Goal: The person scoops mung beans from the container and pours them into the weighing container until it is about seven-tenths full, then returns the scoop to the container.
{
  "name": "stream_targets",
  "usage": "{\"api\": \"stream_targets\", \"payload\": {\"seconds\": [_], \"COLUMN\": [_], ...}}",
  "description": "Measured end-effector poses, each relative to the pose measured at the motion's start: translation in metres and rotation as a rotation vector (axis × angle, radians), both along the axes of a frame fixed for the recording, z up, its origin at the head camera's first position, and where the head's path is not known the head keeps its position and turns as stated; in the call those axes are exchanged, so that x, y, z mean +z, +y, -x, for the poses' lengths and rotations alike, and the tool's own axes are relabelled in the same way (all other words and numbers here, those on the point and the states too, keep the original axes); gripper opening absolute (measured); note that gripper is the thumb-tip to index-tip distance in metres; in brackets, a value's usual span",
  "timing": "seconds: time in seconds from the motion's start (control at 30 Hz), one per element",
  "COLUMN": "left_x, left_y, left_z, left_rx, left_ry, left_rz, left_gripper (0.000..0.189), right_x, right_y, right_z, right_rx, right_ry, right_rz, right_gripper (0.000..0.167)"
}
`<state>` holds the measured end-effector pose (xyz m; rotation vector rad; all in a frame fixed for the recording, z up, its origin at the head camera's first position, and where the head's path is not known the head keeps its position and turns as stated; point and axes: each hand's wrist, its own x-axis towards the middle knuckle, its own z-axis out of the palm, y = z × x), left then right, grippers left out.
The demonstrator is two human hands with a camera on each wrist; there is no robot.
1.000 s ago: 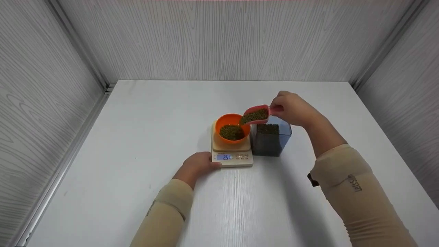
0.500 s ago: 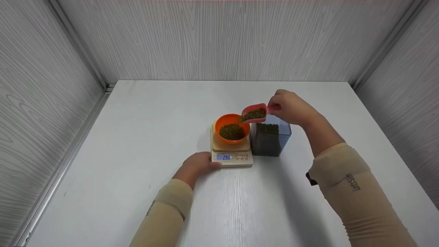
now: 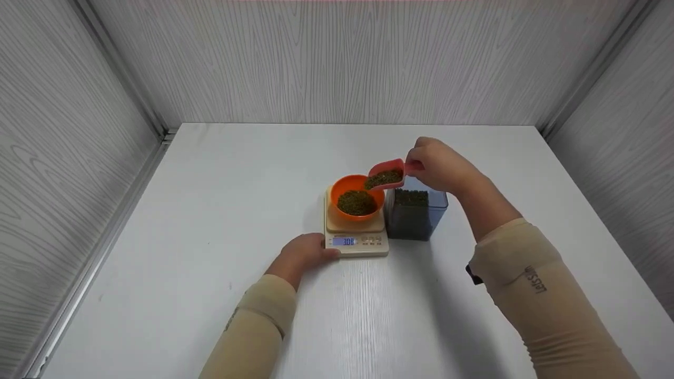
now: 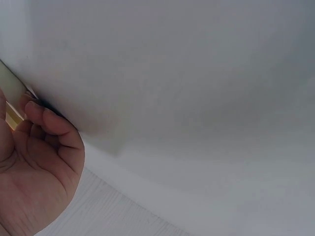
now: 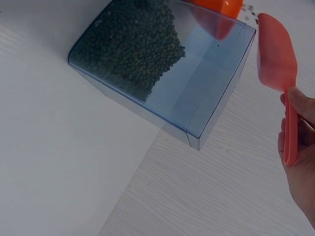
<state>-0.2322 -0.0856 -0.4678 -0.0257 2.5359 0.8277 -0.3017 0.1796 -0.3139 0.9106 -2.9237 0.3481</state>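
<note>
In the head view my right hand (image 3: 441,166) grips the handle of a pink-red scoop (image 3: 388,165), which is loaded with small green-brown pellets. The scoop's lip tilts down over the right rim of an orange bowl (image 3: 347,183) holding a heap of the same pellets. The bowl stands on a cream kitchen scale (image 3: 371,250), its display showing digits like 308. My left hand (image 3: 304,249) holds the scale's lower left corner, thumb at the front; its curled fingers (image 4: 51,120) show in the left wrist view. From the right wrist, the scoop's underside (image 5: 276,54) is visible.
A clear bluish container (image 3: 436,202) of dark pellets (image 5: 133,49) stands against the scale's right side, partly below my right hand. A few loose specks (image 5: 252,12) lie near the bowl. Grey wood-grain walls (image 3: 337,63) enclose the white table (image 3: 237,184).
My right hand and the scoop have shifted slightly left, further over the bowl. The bowl's heap has grown, and the display has risen from about 251 through 298 to 308. My left hand stays put.
</note>
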Motion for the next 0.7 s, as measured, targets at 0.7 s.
{"api": "stream_targets", "payload": {"seconds": [0.7], "left_x": [0.0016], "left_y": [0.0014], "left_z": [-0.0006], "left_rx": [-0.014], "left_ry": [0.01], "left_rz": [0.018], "left_gripper": [0.043], "right_x": [0.0058], "right_y": [-0.0108], "right_z": [-0.006], "right_rx": [-0.021], "right_ry": [-0.003], "right_rz": [-0.114], "right_gripper": [0.009]}}
